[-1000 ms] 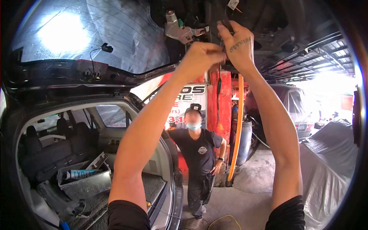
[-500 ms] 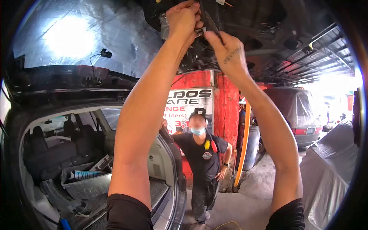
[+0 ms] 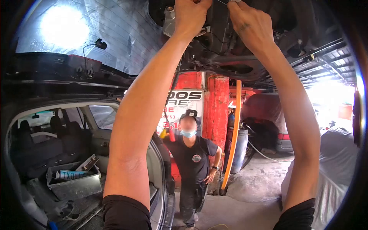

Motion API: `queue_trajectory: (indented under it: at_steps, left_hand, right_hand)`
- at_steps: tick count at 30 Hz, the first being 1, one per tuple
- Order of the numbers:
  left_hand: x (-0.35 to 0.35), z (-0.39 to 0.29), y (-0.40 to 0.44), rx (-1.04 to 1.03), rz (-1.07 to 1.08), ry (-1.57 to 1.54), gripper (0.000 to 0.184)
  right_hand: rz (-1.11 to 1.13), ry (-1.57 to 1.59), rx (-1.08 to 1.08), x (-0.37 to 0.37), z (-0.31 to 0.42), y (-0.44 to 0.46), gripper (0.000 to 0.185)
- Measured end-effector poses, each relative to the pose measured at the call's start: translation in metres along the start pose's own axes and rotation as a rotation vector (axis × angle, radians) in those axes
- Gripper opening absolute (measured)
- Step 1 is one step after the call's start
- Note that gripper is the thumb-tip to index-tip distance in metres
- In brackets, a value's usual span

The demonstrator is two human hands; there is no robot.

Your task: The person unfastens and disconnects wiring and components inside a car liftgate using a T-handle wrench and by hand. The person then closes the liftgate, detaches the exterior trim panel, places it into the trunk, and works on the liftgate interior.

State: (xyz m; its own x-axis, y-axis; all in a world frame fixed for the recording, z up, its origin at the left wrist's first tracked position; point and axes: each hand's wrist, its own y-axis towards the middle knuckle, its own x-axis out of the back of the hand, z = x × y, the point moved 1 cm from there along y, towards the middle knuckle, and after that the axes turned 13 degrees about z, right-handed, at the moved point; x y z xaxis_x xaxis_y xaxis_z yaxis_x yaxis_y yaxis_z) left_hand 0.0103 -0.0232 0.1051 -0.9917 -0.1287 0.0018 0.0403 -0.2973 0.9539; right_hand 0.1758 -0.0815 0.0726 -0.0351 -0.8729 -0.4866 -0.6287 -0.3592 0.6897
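Observation:
Overhead, both my hands work at the underside of a raised tailgate (image 3: pixel 214 57). My left hand (image 3: pixel 191 17) is closed, its fingertips at the top edge of the view, beside a silver metal bracket (image 3: pixel 170 21). To its right my right hand (image 3: pixel 251 25) is also closed, with thumb and fingers pinched together. A thin pale line (image 3: pixel 221 2) shows between the hands; what each hand grips is mostly hidden. A dark cord (image 3: pixel 175 78) hangs below the left hand, with a yellow piece (image 3: pixel 163 133) and a red piece (image 3: pixel 171 135) near its low end.
A masked person (image 3: pixel 193 161) stands facing me, hand on hip. The open cargo area at left holds a grey bin (image 3: pixel 74 186) with a licence plate (image 3: pixel 73 175). Behind are an orange strip (image 3: pixel 232 142), a blue barrel (image 3: pixel 239 149) and a covered vehicle (image 3: pixel 333 168).
My hands have moved apart, the right one rightward, and sit higher in view. The dark strip seen between them no longer shows. The yellow and red pieces have shifted left.

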Motion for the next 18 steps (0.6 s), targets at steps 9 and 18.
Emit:
queue_trajectory:
  at_steps: [9,18]
  left_hand:
    - [0.001,0.012,0.006,-0.164,0.009,0.028,0.029]
    - [-0.001,0.011,0.003,0.024,0.033,-0.120,0.026]
  right_hand:
    - [0.055,-0.074,0.072,-0.006,0.003,0.008,0.010]
    - [0.047,-0.008,0.131,-0.002,0.000,0.009,0.010]
